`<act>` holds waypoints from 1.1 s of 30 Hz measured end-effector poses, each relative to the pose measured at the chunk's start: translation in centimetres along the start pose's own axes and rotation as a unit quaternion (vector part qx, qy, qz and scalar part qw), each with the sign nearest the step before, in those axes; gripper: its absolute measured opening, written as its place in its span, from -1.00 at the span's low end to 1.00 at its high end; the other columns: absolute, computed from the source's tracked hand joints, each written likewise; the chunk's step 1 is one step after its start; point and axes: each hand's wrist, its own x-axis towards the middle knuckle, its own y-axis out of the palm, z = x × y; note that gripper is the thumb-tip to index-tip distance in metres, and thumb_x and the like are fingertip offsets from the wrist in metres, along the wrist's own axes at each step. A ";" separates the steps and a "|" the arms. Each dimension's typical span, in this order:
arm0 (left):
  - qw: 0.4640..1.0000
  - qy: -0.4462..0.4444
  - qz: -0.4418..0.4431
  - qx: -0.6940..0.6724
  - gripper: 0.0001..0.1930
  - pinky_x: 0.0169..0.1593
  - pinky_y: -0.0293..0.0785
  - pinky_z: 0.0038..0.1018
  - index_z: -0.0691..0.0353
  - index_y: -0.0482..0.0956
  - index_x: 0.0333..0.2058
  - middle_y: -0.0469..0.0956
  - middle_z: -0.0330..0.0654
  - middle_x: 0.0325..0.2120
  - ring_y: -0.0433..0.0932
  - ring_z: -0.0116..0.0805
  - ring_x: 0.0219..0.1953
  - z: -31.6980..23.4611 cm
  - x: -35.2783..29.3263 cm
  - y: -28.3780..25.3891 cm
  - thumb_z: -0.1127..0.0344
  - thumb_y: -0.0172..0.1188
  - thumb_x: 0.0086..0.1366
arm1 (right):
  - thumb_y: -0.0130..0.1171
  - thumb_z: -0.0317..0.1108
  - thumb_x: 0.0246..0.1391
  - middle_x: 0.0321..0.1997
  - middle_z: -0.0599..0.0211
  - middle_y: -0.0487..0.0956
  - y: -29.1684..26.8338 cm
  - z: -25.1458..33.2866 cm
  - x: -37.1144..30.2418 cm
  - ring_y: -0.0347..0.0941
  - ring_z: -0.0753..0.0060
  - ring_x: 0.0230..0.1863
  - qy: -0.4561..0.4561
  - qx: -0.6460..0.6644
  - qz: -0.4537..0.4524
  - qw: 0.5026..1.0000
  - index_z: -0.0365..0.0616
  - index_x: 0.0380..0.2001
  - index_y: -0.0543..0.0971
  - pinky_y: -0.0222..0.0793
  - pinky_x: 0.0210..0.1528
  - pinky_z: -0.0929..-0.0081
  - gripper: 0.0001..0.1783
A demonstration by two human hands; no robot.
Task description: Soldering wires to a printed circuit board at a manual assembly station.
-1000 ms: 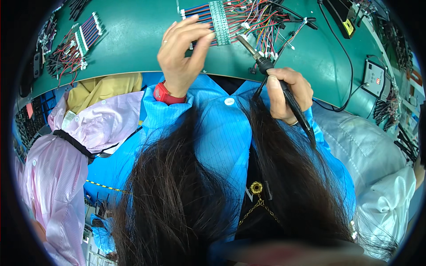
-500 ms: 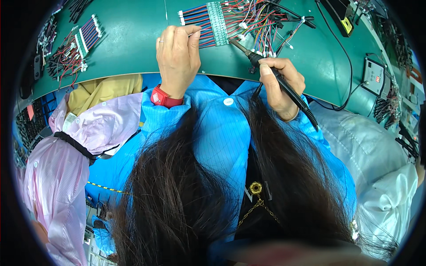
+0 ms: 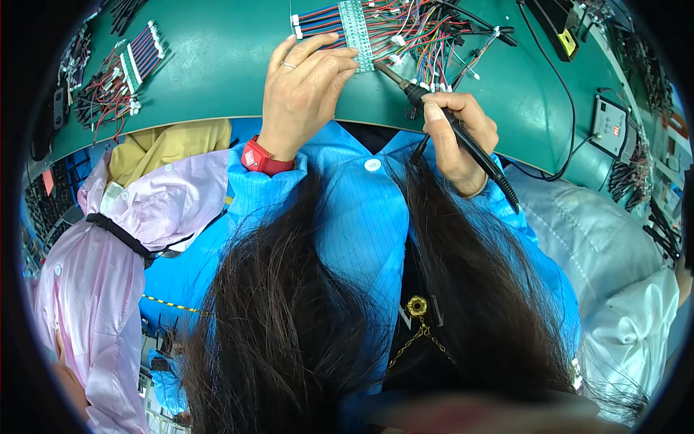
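Note:
My right hand grips a black-handled soldering iron, its tip touching or very near the lower right edge of a pale green circuit board strip. Rows of red, blue and black wires with white connectors run out from the board's left side. My left hand, ringed and with a red wristband, is closed in a pinch, fingertips at the board's lower left edge. A thin strand of solder wire leads down toward this hand; its end is hidden behind the fingers.
Another wired board lies at the left of the green table. Tangled cables spread right of the board. A small grey box with a screen and the iron's black cord are at right. People in pink and white sleeves sit on either side.
My left hand has moved right, its fingertips coming from the wires to the board's edge, and the thin solder strand has shifted right with it. The soldering iron has stayed nearly still.

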 end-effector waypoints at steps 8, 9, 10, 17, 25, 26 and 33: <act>0.999 0.010 0.002 -0.036 -0.95 0.20 0.37 -0.18 0.15 0.65 -0.31 0.71 -0.31 -0.18 0.62 -0.27 0.01 -0.1 0.4 0.1 0.37 0.27 0.26 | 0.30 -0.56 -0.04 -0.62 0.28 0.55 -0.5 -0.2 0.7 0.44 0.47 -0.68 -0.117 -0.051 0.007 0.992 -0.31 -0.38 0.61 0.32 -0.59 0.55 -0.89; 0.999 0.012 0.000 -0.040 -0.95 0.20 0.37 -0.18 0.15 0.65 -0.31 0.71 -0.31 -0.18 0.62 -0.27 0.01 -0.2 0.7 0.3 0.37 0.27 0.26 | 0.32 -0.56 -0.09 -0.62 0.25 0.55 -0.9 -0.2 1.0 0.45 0.37 -0.69 -0.239 -0.095 0.014 0.966 -0.30 -0.39 0.61 0.34 -0.59 0.50 -0.87; 0.999 0.015 -0.007 -0.036 -0.95 0.16 0.40 -0.20 0.14 0.63 -0.31 0.70 -0.31 -0.20 0.63 -0.27 -0.01 0.1 0.3 0.3 0.36 0.27 0.25 | 0.33 -0.58 -0.19 -0.64 0.22 0.54 -1.2 0.8 0.9 0.44 0.23 -0.71 -0.255 -0.109 0.029 0.960 -0.29 -0.41 0.60 0.31 -0.62 0.41 -0.82; 0.998 0.012 -0.050 -0.029 -0.94 0.13 0.42 -0.22 0.12 0.64 -0.34 0.70 -0.31 -0.22 0.64 -0.28 -0.06 0.3 -0.3 0.3 0.36 0.31 0.19 | 0.32 -0.58 -0.17 -0.63 0.25 0.55 -1.6 1.3 -0.1 0.43 0.35 -0.71 -0.199 -0.077 -0.006 0.977 -0.31 -0.41 0.60 0.27 -0.63 0.45 -0.83; 0.999 -0.004 -0.035 -0.031 -0.91 0.18 0.40 -0.18 0.12 0.66 -0.36 0.71 -0.31 -0.21 0.65 -0.31 -0.06 -0.1 0.1 0.2 0.38 0.37 0.15 | 0.27 -0.53 0.02 -0.59 0.32 0.59 -0.6 0.0 -0.7 0.46 0.62 -0.62 0.012 0.013 -0.018 1.000 -0.29 -0.37 0.63 0.32 -0.53 0.63 -0.92; 0.999 -0.007 -0.032 -0.029 -0.91 0.17 0.40 -0.19 0.12 0.66 -0.36 0.71 -0.31 -0.21 0.65 -0.32 -0.07 -0.1 0.1 0.2 0.38 0.38 0.13 | 0.27 -0.53 0.02 -0.59 0.33 0.58 -0.5 -0.1 -0.6 0.46 0.63 -0.61 0.018 0.020 -0.022 0.999 -0.28 -0.37 0.63 0.32 -0.53 0.63 -0.92; 0.999 0.000 -0.026 -0.023 -0.90 0.12 0.43 -0.21 0.13 0.64 -0.40 0.69 -0.32 -0.23 0.65 -0.32 -0.12 -0.5 0.1 0.2 0.42 0.37 0.09 | 0.27 -0.53 0.04 -0.58 0.36 0.57 -0.6 0.0 -0.8 0.44 0.65 -0.60 0.032 0.010 -0.010 0.999 -0.27 -0.36 0.63 0.31 -0.53 0.63 -0.93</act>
